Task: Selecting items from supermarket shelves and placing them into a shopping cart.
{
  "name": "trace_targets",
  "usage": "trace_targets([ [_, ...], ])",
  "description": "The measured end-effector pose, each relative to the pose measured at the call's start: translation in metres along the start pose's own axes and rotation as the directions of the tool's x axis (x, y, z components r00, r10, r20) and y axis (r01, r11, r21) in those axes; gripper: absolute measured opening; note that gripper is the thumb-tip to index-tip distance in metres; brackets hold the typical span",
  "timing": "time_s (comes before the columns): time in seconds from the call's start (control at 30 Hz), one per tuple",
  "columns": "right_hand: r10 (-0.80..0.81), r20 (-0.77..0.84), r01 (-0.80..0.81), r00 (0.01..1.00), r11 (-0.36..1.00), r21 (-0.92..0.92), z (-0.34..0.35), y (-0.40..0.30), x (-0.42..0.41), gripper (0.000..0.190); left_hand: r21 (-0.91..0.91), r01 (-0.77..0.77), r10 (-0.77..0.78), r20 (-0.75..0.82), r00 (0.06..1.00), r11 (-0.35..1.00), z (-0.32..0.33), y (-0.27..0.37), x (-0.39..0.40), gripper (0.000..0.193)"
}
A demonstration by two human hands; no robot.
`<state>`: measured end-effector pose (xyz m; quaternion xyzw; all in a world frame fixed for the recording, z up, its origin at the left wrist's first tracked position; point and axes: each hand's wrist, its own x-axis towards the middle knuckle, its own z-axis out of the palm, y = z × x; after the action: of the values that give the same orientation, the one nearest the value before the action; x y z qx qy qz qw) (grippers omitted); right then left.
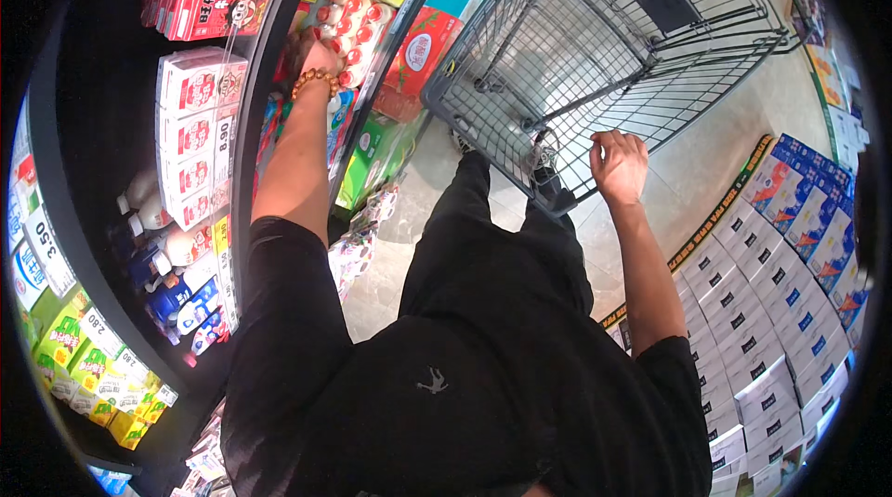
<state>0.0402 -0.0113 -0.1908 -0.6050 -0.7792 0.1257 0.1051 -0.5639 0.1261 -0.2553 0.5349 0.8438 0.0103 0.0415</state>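
Observation:
My left hand [317,54], with a beaded bracelet at the wrist, reaches into a lower shelf at the left. It is at the edge of a group of small bottles with red caps [357,34]; its fingertips are partly hidden, so a grip cannot be made out. My right hand [620,162] hovers by the near side of a wire shopping cart [627,89], fingers loosely curled, with nothing seen in it. Whether it touches the cart's wires cannot be told. The cart's basket holds nothing that I can see.
Shelves with red milk cartons [223,6], white boxed packs [191,135] and bottles [185,246] rise at the left. Red and green cartons [373,152] stand low beside the cart. Stacked white boxes [752,316] line the right. My feet are under the cart's near end.

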Motion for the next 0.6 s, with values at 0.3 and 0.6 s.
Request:
trace_targets([
  [0.3, 0.053, 0.05, -0.05, 0.997, 0.998, -0.045, 0.002, -0.003, 0.003, 0.009, 0.006, -0.065, 0.065, -0.034, 0.997, 0.998, -0.001, -0.007, 0.009, 0.04],
  [0.6, 0.057, 0.025, -0.056, 0.998, 0.997, -0.044, 0.001, 0.001, -0.002, 0.009, 0.044, -0.102, 0.105, -0.062, 0.993, 0.994, -0.038, 0.035, -0.015, 0.033],
])
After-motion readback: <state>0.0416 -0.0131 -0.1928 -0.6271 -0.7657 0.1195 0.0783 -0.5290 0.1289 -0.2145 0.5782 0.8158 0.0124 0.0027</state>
